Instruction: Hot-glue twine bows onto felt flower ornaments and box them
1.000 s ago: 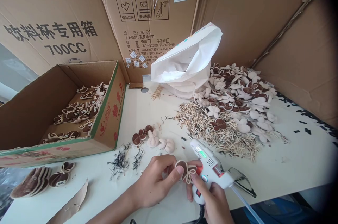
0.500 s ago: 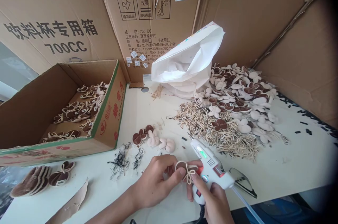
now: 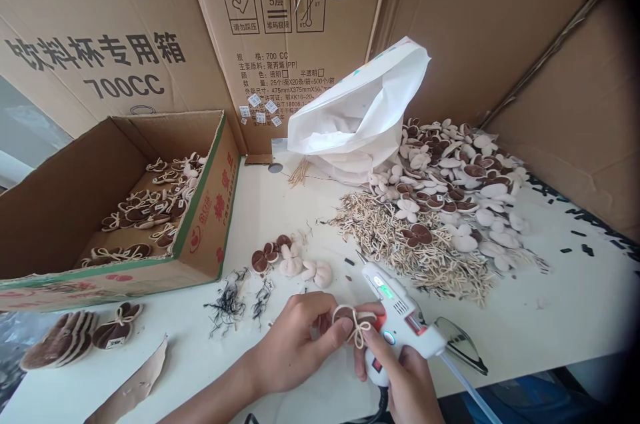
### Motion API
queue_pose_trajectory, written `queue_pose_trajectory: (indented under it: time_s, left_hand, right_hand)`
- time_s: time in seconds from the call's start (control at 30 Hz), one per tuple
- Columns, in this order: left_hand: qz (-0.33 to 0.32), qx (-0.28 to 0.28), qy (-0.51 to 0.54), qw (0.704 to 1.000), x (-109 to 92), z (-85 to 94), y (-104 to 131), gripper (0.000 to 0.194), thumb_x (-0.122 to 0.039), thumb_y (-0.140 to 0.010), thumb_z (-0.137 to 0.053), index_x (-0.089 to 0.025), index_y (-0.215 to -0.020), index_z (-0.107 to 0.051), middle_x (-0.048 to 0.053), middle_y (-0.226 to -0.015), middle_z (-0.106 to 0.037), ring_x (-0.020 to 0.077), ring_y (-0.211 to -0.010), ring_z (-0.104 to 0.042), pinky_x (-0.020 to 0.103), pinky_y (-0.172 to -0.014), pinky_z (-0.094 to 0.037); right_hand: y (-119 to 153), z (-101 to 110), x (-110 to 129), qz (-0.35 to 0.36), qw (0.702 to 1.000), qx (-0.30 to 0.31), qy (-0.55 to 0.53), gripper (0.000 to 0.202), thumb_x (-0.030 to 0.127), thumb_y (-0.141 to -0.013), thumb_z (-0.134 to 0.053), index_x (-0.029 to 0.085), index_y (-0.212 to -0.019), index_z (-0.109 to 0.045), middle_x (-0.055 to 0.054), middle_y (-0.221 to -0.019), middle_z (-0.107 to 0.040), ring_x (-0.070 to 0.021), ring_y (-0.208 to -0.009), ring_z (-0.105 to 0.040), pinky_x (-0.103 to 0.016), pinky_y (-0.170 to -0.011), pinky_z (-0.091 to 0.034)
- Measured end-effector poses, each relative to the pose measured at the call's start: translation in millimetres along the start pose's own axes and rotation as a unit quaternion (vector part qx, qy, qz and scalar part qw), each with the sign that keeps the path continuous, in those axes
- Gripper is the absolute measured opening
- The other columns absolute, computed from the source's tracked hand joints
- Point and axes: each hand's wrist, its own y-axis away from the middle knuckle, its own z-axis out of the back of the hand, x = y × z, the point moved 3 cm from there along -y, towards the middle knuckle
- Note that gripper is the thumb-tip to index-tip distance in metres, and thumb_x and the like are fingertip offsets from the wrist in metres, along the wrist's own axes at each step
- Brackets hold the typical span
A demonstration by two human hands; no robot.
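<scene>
and now pinching a bow-tied brown piece [image 3: 358, 322] just left of the glue gun [image 3: 397, 304], between fingertips of left hand [image 3: 295, 344] and right hand [image 3: 404, 374]; gripping the glue gun with the right too. looking past the glue gun, across white table [image 3: 260, 204] and heaped cream cords [image 3: 420, 257], to cardboard walls [image 3: 450, 31]; well left of it, into an open carton [image 3: 213, 237].

Bright, diffuse light; soft shadows; wide-angle stretch; the right corners fall into black.
</scene>
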Motion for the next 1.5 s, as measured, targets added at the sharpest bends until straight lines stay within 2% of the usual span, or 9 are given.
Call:
queue_pose_trajectory:
  time_s: [0.33,0.53,0.7,0.87,1.13,1.3,1.5]
  left_hand:
    - [-0.001,0.01,0.014,1.0,-0.8,-0.6,0.7,0.044,-0.048,-0.114,-0.051,-0.019,-0.082,-0.059,0.002,-0.076,-0.067,0.0163,-0.071,-0.054,0.03,-0.068,-0.04]
    - [-0.016,0.008,-0.035,0.999,-1.6,1.3,0.4,0.044,-0.046,-0.115,-0.049,-0.019,-0.081,-0.059,0.0,-0.074,-0.062,0.0157,-0.069,-0.052,0.03,-0.067,-0.038]
    - [-0.049,0.039,-0.103,0.993,-4.4,1.9,2.3,0.043,-0.041,-0.118,-0.04,-0.02,-0.09,-0.064,0.004,-0.084,-0.07,0.0185,-0.074,-0.06,0.032,-0.073,-0.043]
    - [-0.078,0.044,-0.148,0.985,-3.9,0.7,3.7,0.043,-0.039,-0.12,-0.036,-0.02,-0.092,-0.063,0.006,-0.086,-0.072,0.0207,-0.076,-0.063,0.035,-0.077,-0.046]
    - [-0.092,0.043,-0.178,0.979,-2.3,0.7,3.4,0.043,-0.039,-0.119,-0.036,-0.02,-0.092,-0.063,0.006,-0.086,-0.071,0.021,-0.075,-0.061,0.035,-0.074,-0.045]
    - [-0.093,0.048,-0.18,0.978,-3.9,0.7,3.7,0.044,-0.038,-0.12,-0.034,-0.019,-0.093,-0.063,0.006,-0.085,-0.07,0.0216,-0.074,-0.06,0.035,-0.074,-0.046]
    - [-0.097,0.047,-0.198,0.974,-2.1,0.8,3.4,0.045,-0.041,-0.12,-0.034,-0.019,-0.093,-0.062,0.007,-0.086,-0.069,0.0223,-0.074,-0.06,0.036,-0.074,-0.045]
  right_hand:
    - [-0.8,-0.9,-0.5,0.016,1.0,0.004,0.004,0.057,0.07,-0.079,-0.091,0.02,-0.104,-0.079,0.002,-0.047,-0.064,-0.0194,-0.048,-0.054,-0.032,-0.053,-0.036]
    - [-0.2,-1.8,-1.8,0.02,1.0,0.013,-0.009,0.048,0.062,-0.083,-0.091,0.02,-0.101,-0.076,0.003,-0.049,-0.062,-0.0182,-0.049,-0.054,-0.031,-0.053,-0.036]
    - [2.1,-3.7,-1.1,0.018,0.999,0.008,-0.028,0.044,0.058,-0.083,-0.093,0.022,-0.102,-0.075,0.005,-0.05,-0.063,-0.0194,-0.05,-0.056,-0.032,-0.055,-0.039]
    - [1.6,-1.4,-3.0,0.011,1.0,0.018,-0.013,0.045,0.057,-0.084,-0.092,0.022,-0.106,-0.077,0.004,-0.052,-0.062,-0.0196,-0.052,-0.056,-0.032,-0.055,-0.039]
    - [2.0,-0.6,-3.1,-0.004,1.0,0.019,-0.015,0.048,0.062,-0.078,-0.096,0.021,-0.099,-0.079,0.004,-0.052,-0.059,-0.0204,-0.055,-0.054,-0.033,-0.057,-0.042]
    - [3.5,-1.8,-0.7,0.01,1.0,0.01,-0.012,0.044,0.062,-0.079,-0.095,0.024,-0.079,-0.073,0.003,-0.054,-0.061,-0.0202,-0.056,-0.056,-0.034,-0.06,-0.046]
    - [2.4,-2.8,-0.9,0.011,0.999,0.037,-0.008,0.039,0.057,-0.085,-0.092,0.023,-0.099,-0.077,0.004,-0.057,-0.062,-0.0202,-0.058,-0.055,-0.033,-0.06,-0.044]
